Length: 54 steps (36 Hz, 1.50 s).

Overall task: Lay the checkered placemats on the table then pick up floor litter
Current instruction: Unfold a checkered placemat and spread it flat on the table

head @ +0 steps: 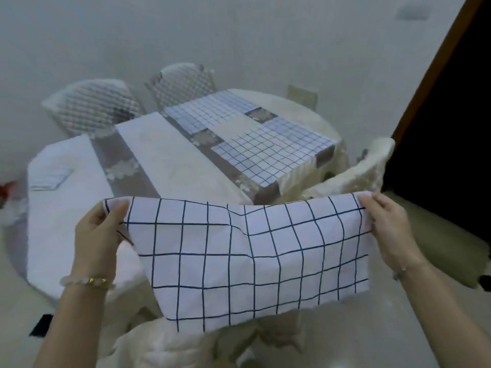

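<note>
I hold a white placemat with a dark grid (pixel 249 261) spread out in the air in front of me, above the near edge of the table (pixel 164 158). My left hand (pixel 98 235) pinches its upper left corner and my right hand (pixel 388 224) pinches its upper right corner. The mat hangs down from both hands with a slight crease in the middle. Two checkered placemats lie flat at the table's far right end, one at the back (pixel 210 110) and one nearer (pixel 273 152). A small folded checkered cloth (pixel 51 177) lies at the table's left end.
The table wears a white cloth with brown floral runners (pixel 125 166). Covered chairs stand at the back left (pixel 93 107), back centre (pixel 183 83), right (pixel 356 171) and right below the mat (pixel 170 346). A red object (pixel 8 188) lies on the floor at left. A dark doorway (pixel 451 128) is at right.
</note>
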### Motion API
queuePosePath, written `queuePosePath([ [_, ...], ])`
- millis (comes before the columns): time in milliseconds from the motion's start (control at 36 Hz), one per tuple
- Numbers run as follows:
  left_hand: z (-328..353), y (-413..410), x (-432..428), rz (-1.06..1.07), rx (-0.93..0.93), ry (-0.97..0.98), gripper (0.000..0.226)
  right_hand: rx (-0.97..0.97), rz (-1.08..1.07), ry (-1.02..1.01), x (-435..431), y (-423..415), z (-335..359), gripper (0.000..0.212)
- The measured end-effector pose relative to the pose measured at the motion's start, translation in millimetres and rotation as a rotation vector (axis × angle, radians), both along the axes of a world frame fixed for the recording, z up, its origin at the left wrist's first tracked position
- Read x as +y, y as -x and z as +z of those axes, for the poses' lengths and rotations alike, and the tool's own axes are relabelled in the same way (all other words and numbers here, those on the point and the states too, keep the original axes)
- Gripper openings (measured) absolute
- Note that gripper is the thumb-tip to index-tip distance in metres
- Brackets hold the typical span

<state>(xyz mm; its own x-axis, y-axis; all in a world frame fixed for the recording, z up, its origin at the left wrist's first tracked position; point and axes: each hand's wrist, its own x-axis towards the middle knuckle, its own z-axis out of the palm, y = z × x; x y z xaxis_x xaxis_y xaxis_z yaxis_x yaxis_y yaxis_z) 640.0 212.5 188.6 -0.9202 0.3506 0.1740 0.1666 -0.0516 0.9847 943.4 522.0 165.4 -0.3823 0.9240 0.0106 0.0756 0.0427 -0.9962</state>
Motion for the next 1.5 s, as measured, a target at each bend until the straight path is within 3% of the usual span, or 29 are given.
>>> queuePosePath([
  [306,-33,73,-38,0.227,-0.168,0.165,0.011,-0.168,0.288,-0.078,46,169,-6,0.027],
  [472,-35,98,-49,0.377,-0.226,0.275,0.015,-0.275,0.495,-0.034,59,255,-16,0.030],
  [639,-15,128,-47,0.538,-0.179,0.293,0.017,-0.298,0.503,-0.116,76,334,-16,0.043],
  [750,-14,146,-45,0.623,-0.144,0.254,0.007,-0.270,0.545,-0.062,89,372,-16,0.028],
  [806,-21,155,-43,0.641,-0.152,0.250,0.008,-0.270,0.560,-0.067,93,386,-19,0.015],
  [1111,-116,197,-41,0.613,-0.447,0.449,0.008,-0.462,0.654,-0.011,105,438,-87,0.023],
  [1167,-134,197,-45,0.591,-0.553,0.505,0.055,-0.541,0.683,0.001,104,437,-102,0.028],
  [1222,-147,196,-49,0.583,-0.618,0.531,0.070,-0.605,0.674,0.003,103,434,-113,0.029],
  [1333,-163,193,-48,0.550,-0.663,0.578,0.068,-0.667,0.665,0.019,101,428,-127,0.031],
  [1500,-169,185,-53,0.531,-0.641,0.599,0.056,-0.622,0.642,0.092,101,414,-132,0.014],
])
